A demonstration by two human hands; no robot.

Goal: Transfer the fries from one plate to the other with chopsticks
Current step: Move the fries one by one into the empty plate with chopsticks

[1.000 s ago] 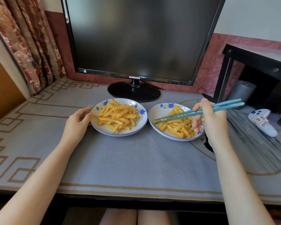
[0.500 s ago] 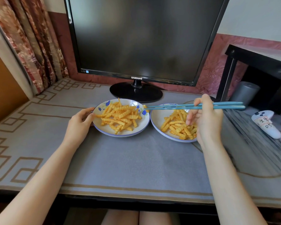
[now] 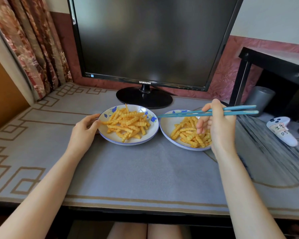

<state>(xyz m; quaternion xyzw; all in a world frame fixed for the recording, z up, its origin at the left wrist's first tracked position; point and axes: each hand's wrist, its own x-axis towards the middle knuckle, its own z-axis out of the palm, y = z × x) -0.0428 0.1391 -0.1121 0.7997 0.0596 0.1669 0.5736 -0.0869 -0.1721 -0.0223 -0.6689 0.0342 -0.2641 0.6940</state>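
Just slim blue chopsticks [image 3: 193,114] — crinkle-cut fries [image 3: 128,124] below

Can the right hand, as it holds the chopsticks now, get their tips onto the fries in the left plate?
Probably yes. The right hand holds the blue chopsticks level, tips already at the left plate rim, nothing between them and its fries.

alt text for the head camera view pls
A right hand holds blue chopsticks level over the right plate of fries, tips at the left plate, which the left hand steadies. A dark monitor stands behind.
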